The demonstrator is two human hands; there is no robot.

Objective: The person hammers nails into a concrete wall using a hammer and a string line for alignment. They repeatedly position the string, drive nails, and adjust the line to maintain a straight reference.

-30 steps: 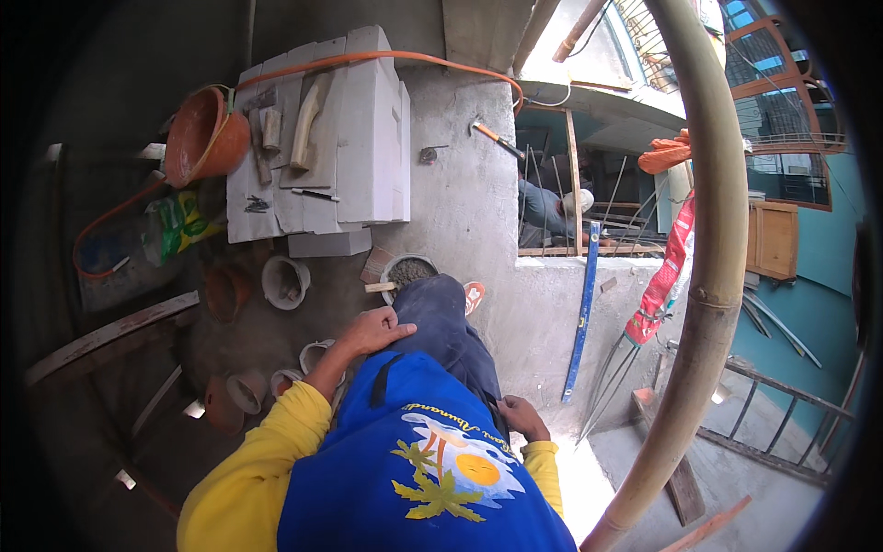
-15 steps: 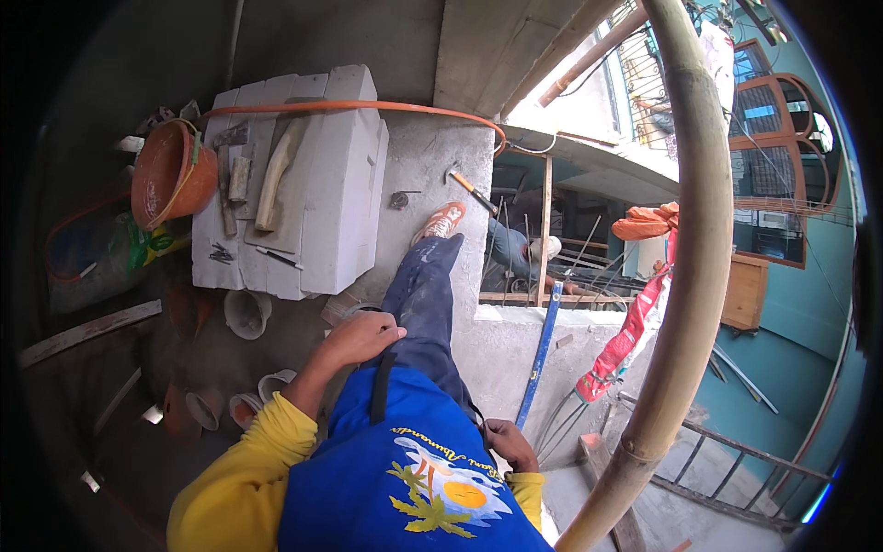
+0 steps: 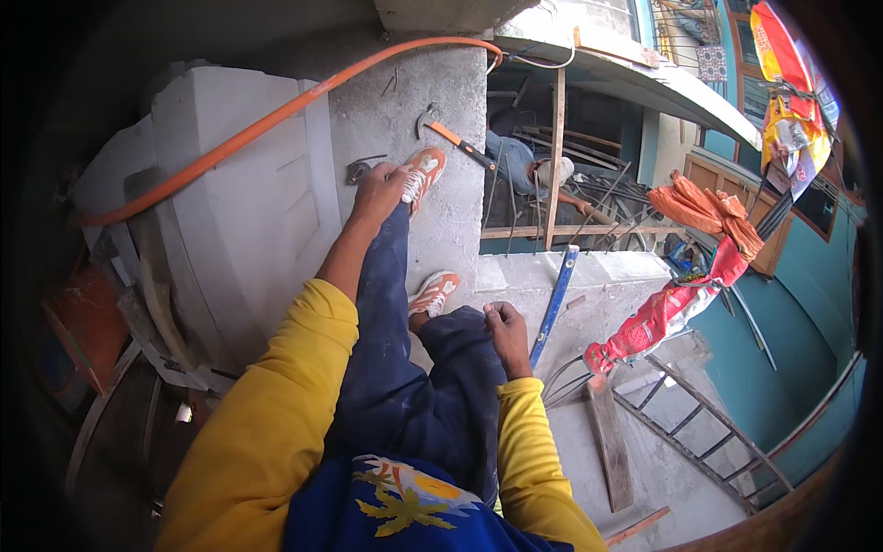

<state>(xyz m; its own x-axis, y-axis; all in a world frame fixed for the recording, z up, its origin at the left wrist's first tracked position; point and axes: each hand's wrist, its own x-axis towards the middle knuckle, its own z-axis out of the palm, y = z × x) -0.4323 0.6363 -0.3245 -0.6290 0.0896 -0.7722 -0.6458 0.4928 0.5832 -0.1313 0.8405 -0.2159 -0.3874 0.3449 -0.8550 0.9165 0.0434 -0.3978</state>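
My left hand (image 3: 379,195) is by my left knee and the orange-and-white shoe (image 3: 425,171); its fingers are bent and partly hidden, with nothing seen in them. Over my right leg is my right hand (image 3: 509,339), fingers curled and thumb against them, nothing visible inside. A small dark coiled object (image 3: 361,170) lies on the concrete just beyond my left hand. Past the left shoe rests a hammer (image 3: 460,144) with an orange and black handle. The blue spirit level (image 3: 555,308) leans against the low concrete ledge (image 3: 602,269), right of my right hand.
An orange hose (image 3: 303,99) arcs over stacked white blocks (image 3: 267,156) at left. Beyond the ledge, another person in a pale cap (image 3: 554,171) bends in an opening crossed by rods. Wrapped rebar (image 3: 644,322), a plank (image 3: 609,442) and a metal ladder (image 3: 708,432) are at right.
I have bent forward and both arms now reach further out. My left hand has left my waist for the shoe; my right has moved up beside the leg. The view has shifted.
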